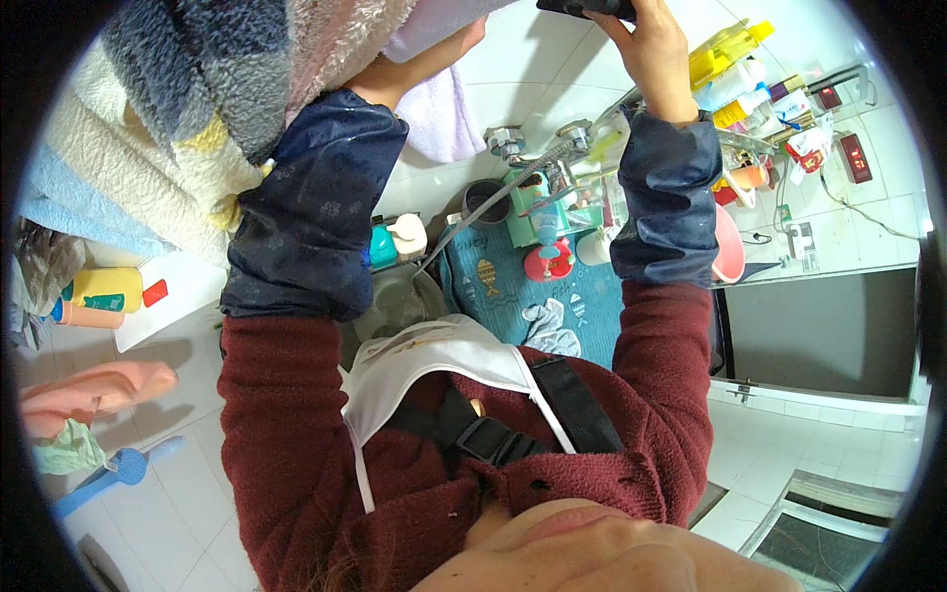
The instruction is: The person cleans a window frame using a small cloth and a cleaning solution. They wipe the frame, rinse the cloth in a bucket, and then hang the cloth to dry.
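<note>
My left hand (447, 48) reaches up at the top, partly covered by a pale lilac cloth (444, 26); its fingers are hidden, so I cannot tell what it holds. Beside that forearm hang thick fleecy towels (244, 66) in grey, cream and yellow. A lilac towel (440, 118) hangs on the tiled wall below the hand. My right hand (655, 55) is raised at the top right, its thumb and fingers around a black object (584, 7) that the picture's rim cuts off. Dark blue sleeve covers are on both forearms.
Bottles (729, 55) crowd a wall shelf right of my right forearm. Wall taps (507, 140) with a metal hose (510, 185) sit between my arms. Below are a red cup (547, 263), a blue fish-patterned mat (488, 296) and a grey basin (403, 300). A blue brush (129, 466) hangs left.
</note>
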Motion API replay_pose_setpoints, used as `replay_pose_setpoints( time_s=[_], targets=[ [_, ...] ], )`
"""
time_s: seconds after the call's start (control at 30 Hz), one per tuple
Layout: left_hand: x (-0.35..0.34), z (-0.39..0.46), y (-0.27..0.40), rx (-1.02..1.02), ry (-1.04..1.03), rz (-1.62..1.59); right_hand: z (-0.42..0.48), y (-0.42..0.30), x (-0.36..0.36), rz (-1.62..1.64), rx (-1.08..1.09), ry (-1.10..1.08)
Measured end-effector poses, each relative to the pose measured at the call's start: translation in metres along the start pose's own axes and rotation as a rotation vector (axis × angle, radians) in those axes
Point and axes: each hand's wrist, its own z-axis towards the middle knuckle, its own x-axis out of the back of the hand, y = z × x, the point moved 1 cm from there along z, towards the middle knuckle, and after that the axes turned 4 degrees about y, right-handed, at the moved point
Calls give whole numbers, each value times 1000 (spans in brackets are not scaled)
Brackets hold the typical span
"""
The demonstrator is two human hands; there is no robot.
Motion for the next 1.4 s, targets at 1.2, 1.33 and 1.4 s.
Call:
replay_pose_setpoints(
  time_s=[1.2, 1.33, 1.4],
  targets=[
    [-18, 7, -3, -35, 116, -154, -18, -27, -29, -200, -256, 350],
    [-11, 8, -1, -50, 122, -126, -18, -25, -26, -174, -275, 331],
    [-16, 7, -2, -47, 119, -147, -11, -26, -24, -174, -283, 292]
  ],
)
